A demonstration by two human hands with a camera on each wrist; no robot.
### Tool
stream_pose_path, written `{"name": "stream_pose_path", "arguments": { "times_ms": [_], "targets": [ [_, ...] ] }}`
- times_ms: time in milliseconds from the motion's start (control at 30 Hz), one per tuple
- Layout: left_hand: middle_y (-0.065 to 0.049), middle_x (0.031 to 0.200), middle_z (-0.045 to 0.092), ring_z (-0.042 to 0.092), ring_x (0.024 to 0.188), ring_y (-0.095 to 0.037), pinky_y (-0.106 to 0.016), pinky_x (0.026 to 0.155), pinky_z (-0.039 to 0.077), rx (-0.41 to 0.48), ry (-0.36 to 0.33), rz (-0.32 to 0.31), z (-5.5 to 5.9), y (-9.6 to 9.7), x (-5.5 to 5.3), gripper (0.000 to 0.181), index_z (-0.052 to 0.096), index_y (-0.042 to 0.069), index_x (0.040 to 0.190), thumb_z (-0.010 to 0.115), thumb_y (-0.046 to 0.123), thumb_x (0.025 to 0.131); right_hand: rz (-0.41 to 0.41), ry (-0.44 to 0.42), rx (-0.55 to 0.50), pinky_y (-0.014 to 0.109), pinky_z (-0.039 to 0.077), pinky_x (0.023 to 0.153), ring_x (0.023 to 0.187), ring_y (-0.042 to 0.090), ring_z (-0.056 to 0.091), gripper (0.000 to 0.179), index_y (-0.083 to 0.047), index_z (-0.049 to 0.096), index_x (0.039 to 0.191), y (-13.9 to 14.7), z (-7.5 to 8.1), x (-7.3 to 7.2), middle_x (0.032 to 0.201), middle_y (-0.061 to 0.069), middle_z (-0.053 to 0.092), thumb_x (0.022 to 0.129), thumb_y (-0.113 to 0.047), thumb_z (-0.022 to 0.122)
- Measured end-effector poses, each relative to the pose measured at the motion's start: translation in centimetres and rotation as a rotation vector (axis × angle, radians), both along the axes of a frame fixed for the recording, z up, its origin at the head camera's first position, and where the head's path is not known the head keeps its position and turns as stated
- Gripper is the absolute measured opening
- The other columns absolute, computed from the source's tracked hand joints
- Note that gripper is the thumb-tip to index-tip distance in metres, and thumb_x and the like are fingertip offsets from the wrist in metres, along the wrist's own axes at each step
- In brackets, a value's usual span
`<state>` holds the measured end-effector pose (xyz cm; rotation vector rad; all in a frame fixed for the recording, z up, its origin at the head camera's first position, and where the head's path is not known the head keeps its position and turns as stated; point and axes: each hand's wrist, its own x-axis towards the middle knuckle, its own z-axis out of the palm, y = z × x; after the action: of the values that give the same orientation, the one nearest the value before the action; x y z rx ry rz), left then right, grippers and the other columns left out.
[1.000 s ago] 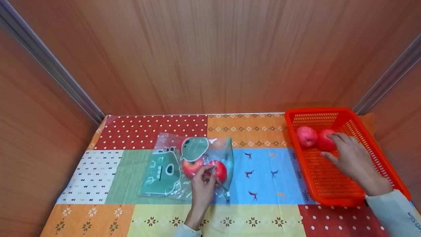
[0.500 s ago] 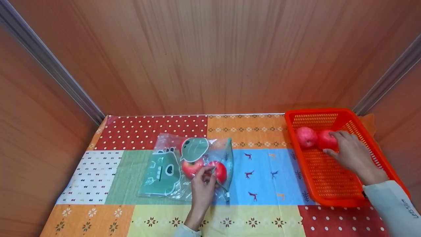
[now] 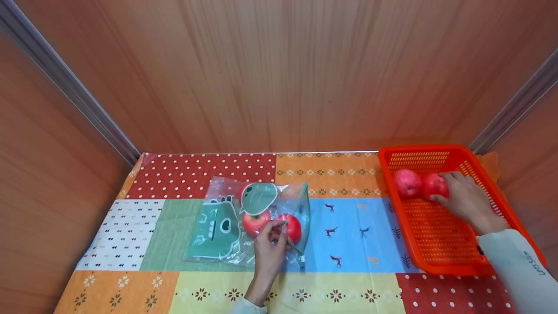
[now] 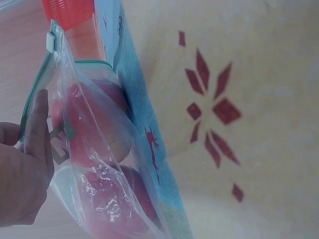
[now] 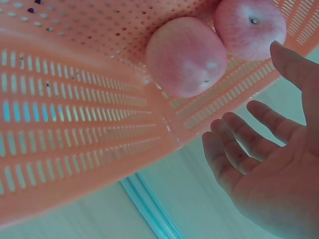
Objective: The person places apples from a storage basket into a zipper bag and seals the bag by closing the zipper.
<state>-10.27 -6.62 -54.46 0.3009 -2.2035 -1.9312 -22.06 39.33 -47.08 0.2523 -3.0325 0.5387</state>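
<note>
A clear zip bag [image 3: 216, 235] with a green cartoon print lies on the cloth, its mouth to the right. Through the film show several red apples, including one at the left [image 3: 254, 223] and one nearer the mouth [image 3: 293, 230]. My left hand [image 3: 267, 255] pinches the bag's green-edged opening between thumb and fingers; the white slider [image 4: 50, 42] sits at one end. Over the red basket, my right hand [image 3: 468, 200] is spread beside the right-hand apple [image 3: 434, 185], fingers loosely bent and not closed round it. Another apple [image 3: 407, 183] touches that one.
The red plastic basket [image 3: 403, 235] has perforated sides and stands at the right of the table. A patchwork cloth [image 3: 348, 235] covers the table. Wood-grain panels [image 3: 279, 78] rise at the back and both sides.
My right hand has shifted slightly within the basket, coming closer to the right-hand apple. The left hand keeps its pinch on the bag in the same spot.
</note>
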Motion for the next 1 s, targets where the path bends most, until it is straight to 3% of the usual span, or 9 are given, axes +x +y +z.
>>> {"name": "stream_pose_path", "arguments": {
  "times_ms": [567, 1000],
  "targets": [
    [-0.01, 0.101, 0.067, 0.068, 0.08, -0.021, -0.026, 0.065, 0.062, -0.005, -0.013, 0.001, -0.1, 0.1, 0.2, 0.024, 0.072, 0.005, 0.12, 0.071, -0.001, 0.097, -0.04, -0.116, 0.001, 0.083, 0.042, 0.098, 0.122, 0.059, 0.039, 0.086, 0.006, 0.039, 0.153, 0.7, -1.9, -1.7, 0.142, 0.037, 0.043, 0.087, -0.023, 0.086],
    [-0.01, 0.104, 0.067, 0.068, 0.08, -0.021, -0.026, 0.065, 0.061, 0.001, -0.013, -0.019, 0.0, 0.0, 0.2, 0.025, 0.07, 0.005, 0.122, 0.07, 0.0, 0.097, -0.059, -0.111, 0.007, 0.084, 0.036, 0.104, 0.12, 0.059, 0.038, 0.079, 0.008, 0.039, 0.151, 0.9, -3.1, -2.6, 0.142, 0.039, 0.042, 0.09, -0.017, 0.082]
  ]
}}
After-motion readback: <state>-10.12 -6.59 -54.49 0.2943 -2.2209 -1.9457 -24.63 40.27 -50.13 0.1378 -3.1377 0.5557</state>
